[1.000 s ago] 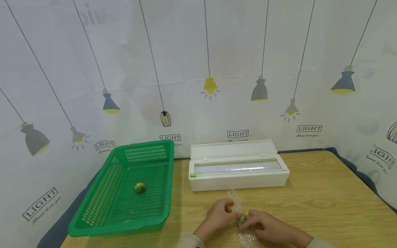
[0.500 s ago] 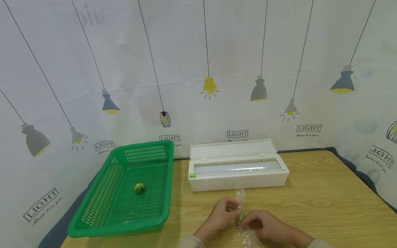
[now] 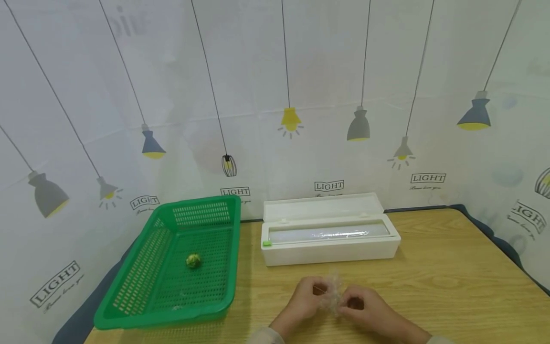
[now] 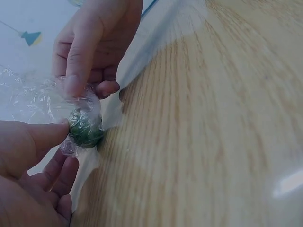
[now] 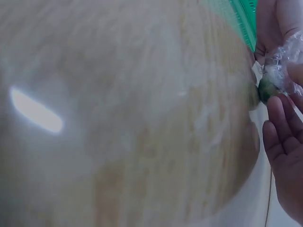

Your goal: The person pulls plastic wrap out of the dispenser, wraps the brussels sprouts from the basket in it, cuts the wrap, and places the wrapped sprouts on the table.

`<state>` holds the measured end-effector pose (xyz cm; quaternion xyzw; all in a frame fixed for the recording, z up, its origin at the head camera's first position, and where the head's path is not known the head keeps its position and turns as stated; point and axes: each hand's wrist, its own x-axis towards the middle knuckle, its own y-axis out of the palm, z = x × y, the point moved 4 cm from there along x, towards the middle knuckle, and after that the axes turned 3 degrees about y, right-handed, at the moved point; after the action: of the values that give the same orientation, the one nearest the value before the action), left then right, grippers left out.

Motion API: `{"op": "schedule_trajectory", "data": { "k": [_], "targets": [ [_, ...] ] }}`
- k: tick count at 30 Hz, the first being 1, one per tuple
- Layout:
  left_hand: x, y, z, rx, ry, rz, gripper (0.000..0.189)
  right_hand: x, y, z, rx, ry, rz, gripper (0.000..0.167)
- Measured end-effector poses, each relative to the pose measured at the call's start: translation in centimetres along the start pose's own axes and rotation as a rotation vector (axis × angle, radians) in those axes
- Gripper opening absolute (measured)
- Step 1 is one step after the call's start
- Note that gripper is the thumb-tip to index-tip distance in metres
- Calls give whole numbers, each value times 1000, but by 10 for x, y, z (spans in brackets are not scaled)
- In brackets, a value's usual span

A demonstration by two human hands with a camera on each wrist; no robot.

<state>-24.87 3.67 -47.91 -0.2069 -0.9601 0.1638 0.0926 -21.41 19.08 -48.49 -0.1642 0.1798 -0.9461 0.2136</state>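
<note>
A small round green vegetable (image 4: pixel 86 128), like a Brussels sprout, sits wrapped in clear cling film (image 4: pixel 47 97) between the two hands, close over the table. My left hand (image 3: pixel 306 298) pinches it from the left, thumb on its side and fingers below, as the left wrist view shows. From the other side my right hand (image 3: pixel 365 308) pinches the bunched film, thumb pressing on it beside the vegetable. In the head view the crumpled film (image 3: pixel 333 294) covers the vegetable. Another small green vegetable (image 3: pixel 193 261) lies inside the green basket (image 3: pixel 235 282).
Behind the hands stands a white cling film box (image 3: pixel 331 254) with its lid (image 3: pixel 322 206) raised and a film roll (image 3: pixel 318 234) inside. The basket occupies the left of the wooden table (image 3: pixel 451 277). A lamp-patterned sheet (image 3: pixel 258 62) hangs behind.
The film strip, stretched out away from and towards the person before, is now gathered into a bunch between both hands. The vegetable has gone from sight in the head view.
</note>
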Motion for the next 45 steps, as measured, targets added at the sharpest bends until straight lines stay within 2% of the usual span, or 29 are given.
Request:
{"op": "schedule_trajectory", "data": {
  "k": [5,10,13,16,21,25,29,34,39,45],
  "targets": [
    [-1,-1,-1,-13,22,-36,15,-3,-1,-2,13,95,-72,3],
    [1,-1,1,-27,42,-41,20,-2,-3,-3,25,207,-140,5],
    [2,-2,1,-38,62,-48,23,1,-4,-3,65,298,-155,7],
    [3,-2,1,-43,86,-52,20,5,-5,-3,99,356,-165,11],
    [1,-2,1,-46,114,-34,13,12,-4,-4,123,346,-169,17],
    [0,-5,3,-49,94,-24,9,16,-3,-3,103,330,-168,15],
    [1,-5,4,-51,68,-32,10,18,-4,-1,140,314,-160,14],
    [3,-5,3,-58,38,-56,13,16,-5,-1,218,253,-107,12],
    [3,-6,4,-56,4,-76,13,14,-5,-3,240,185,-50,21],
    [2,-6,4,-88,4,-66,14,11,-5,-8,288,249,-43,20]
  ]
}}
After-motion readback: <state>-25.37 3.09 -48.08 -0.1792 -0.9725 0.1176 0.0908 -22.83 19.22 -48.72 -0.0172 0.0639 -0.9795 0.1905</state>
